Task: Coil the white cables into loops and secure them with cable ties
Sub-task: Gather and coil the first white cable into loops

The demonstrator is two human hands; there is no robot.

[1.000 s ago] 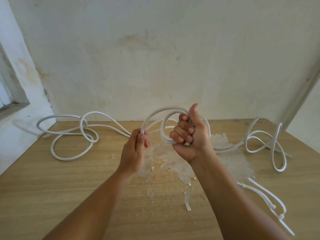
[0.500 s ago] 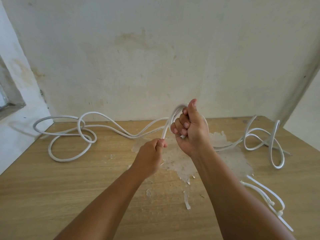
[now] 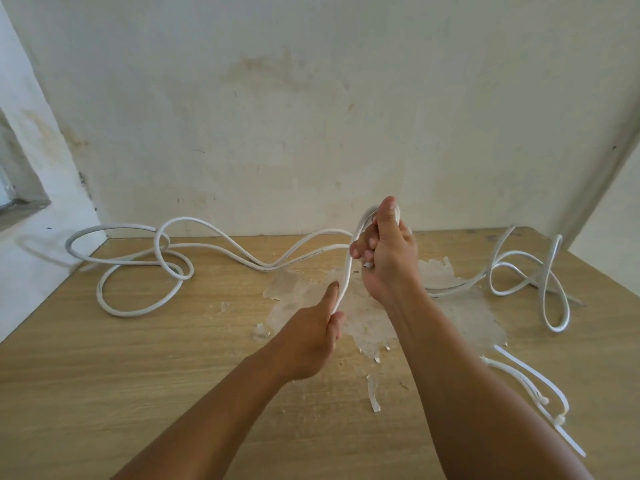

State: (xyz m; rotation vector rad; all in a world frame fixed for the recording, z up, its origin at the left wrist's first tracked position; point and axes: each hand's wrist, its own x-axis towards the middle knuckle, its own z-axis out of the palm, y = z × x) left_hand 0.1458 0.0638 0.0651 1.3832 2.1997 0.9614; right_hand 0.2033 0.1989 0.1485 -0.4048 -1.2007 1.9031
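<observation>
White cable ties [image 3: 540,403] beside right forearm [image 3: 460,368]

My left hand [image 3: 311,337] now sits lower and nearer the frame's centre than a second ago, gripping the thin white round cable [image 3: 348,271], which runs taut and nearly straight up into my right hand [image 3: 388,258]; the wide open loop is gone.
</observation>
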